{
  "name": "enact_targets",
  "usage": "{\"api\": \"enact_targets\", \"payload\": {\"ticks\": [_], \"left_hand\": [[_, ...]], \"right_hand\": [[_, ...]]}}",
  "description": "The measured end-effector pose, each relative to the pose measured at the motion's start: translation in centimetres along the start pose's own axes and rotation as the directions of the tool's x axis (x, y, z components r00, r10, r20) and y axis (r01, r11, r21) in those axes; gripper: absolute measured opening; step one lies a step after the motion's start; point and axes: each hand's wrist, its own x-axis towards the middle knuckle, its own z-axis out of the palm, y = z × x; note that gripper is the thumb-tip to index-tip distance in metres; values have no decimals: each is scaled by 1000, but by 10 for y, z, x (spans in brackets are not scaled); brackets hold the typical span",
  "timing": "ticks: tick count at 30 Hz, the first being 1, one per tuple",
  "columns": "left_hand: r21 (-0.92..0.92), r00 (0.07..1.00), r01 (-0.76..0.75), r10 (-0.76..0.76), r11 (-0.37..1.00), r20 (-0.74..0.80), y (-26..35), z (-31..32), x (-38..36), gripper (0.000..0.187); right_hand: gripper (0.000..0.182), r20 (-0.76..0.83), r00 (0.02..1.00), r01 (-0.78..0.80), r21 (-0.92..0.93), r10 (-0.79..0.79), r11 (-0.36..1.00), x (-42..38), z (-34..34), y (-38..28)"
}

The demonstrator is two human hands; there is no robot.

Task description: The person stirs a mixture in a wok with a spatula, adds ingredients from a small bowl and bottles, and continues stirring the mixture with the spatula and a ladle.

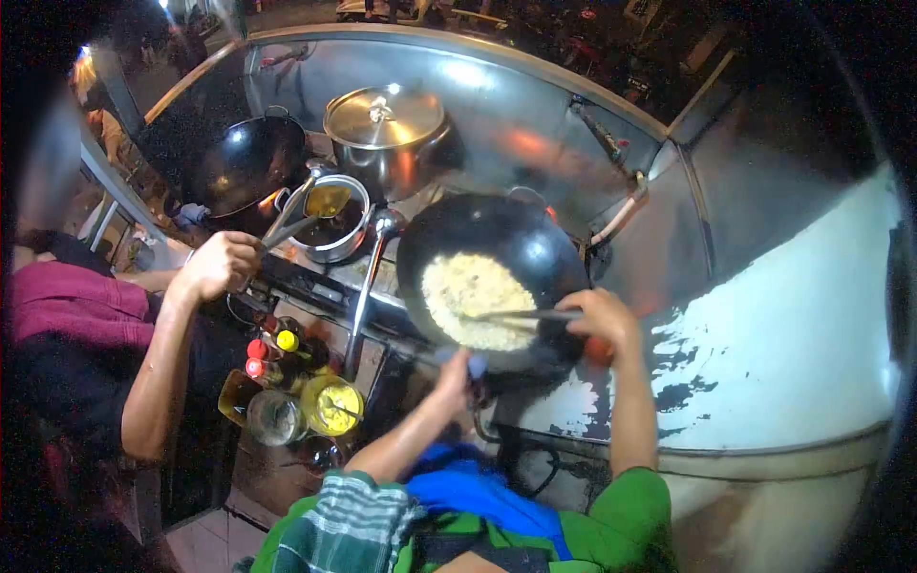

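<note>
A large black wok [535, 250] is in front of me, holding pale yellow, grainy food [473, 286] that looks like rice or egg. My left hand [453, 384] is closed at the wok's near edge, gripping a bluish cloth [468, 361] where the handle would be. A long dark-handled spatula [535, 314] is in my right hand [604, 323], its tip down in the food. Left of the wok lies a long metal ladle [365, 296].
At left a co-worker's hand [224, 267] holds utensils over a pot of dark liquid [330, 250]. Behind are a lidded stockpot [392, 158] and a second wok [244, 162]. Sauce bottles [263, 351] and a yellow-filled jar [336, 406] stand nearer. A metal wall [554, 105] curves around the stove.
</note>
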Motion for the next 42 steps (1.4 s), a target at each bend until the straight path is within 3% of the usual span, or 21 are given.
{"api": "enact_targets", "payload": {"ticks": [2, 4, 7, 8, 10, 12, 14, 15, 17, 20, 23, 24, 25, 28, 31, 33, 36, 37, 38, 40, 42], "left_hand": [[158, 998, 27, -18, 987, -59, 17, 3, 9, 42], [68, 1000, -14, 13, 998, 6, -17, -15, -5, 40], [-73, 989, 125, -118, 990, 87, -18, -26, -109, 35], [-130, 985, 160, -149, 978, 89, -15, -22, -126, 33], [-118, 978, 205, -206, 972, 5, -9, -8, -100, 27], [-95, 1000, -12, 11, 995, -11, -29, -4, -17, 33], [203, 988, -32, 62, 979, -144, -42, -18, 51, 38], [192, 984, -95, 121, 977, -133, -46, -19, 45, 44], [-36, 1000, 0, -1, 999, -26, -16, -3, -78, 40], [-148, 988, 154, -151, 977, 35, -31, -30, -126, 30], [-201, 991, 133, -126, 971, 51, -22, -7, -81, 27], [-205, 995, 92, -96, 974, -13, -14, 8, -58, 26], [-7, 999, -39, 38, 999, -30, -40, -16, 16, 24], [14, 991, -101, 102, 995, -85, -47, -20, 6, 24], [-96, 999, 15, -18, 995, -27, -42, -30, -94, 24], [-117, 990, 135, -138, 984, -17, -21, -24, -132, 26], [-227, 997, 74, -67, 971, 40, -12, 0, -66, 27], [-134, 997, 9, -19, 991, -73, -28, -5, -14, 29], [48, 997, -25, 28, 999, -65, -37, -14, 23, 47], [-30, 994, -36, 33, 999, -101, -29, -1, -11, 26], [-117, 1000, -13, 15, 993, 20, -25, -12, -81, 27]], "right_hand": [[42, -113, 991, -71, -1, 70, 997, 27, 22, -1], [40, -152, 978, -155, -65, 144, 986, 26, 22, -3], [39, -160, 974, -194, -238, 158, 952, -48, -31, -26], [36, -104, 976, -205, -138, 191, 969, -71, -48, -35], [33, -70, 992, -114, -194, 102, 974, -82, -50, -37], [33, -87, 996, 5, -185, -22, 983, -48, -20, -32], [33, -95, 982, -178, -177, 164, 968, -4, 10, -45], [34, -153, 977, -176, -174, 150, 969, 3, 24, -32], [31, -230, 966, -169, -203, 121, 965, -17, 19, -22], [26, -119, 975, -201, -137, 186, 970, -98, -37, -50], [34, 3, 998, -60, -229, 62, 972, -97, -36, -61], [25, -149, 987, 23, -223, -57, 975, -70, -4, -44], [27, -131, 991, -31, -192, 5, 981, -39, 15, -41], [32, -205, 973, -137, -140, 107, 981, -14, 32, -38], [34, -214, 961, -212, -167, 174, 963, -74, -5, -42], [34, -64, 971, -236, -85, 231, 968, -108, -34, -53], [34, -64, 990, -133, -109, 126, 985, -81, -12, -50], [33, -123, 992, -32, -149, 13, 988, -56, 10, -44], [30, -169, 983, -97, -162, 69, 982, -24, 36, -37], [29, -214, 970, -152, -161, 116, 975, -10, 48, -32], [30, -284, 956, -116, -146, 71, 982, -30, 32, -25]]}}
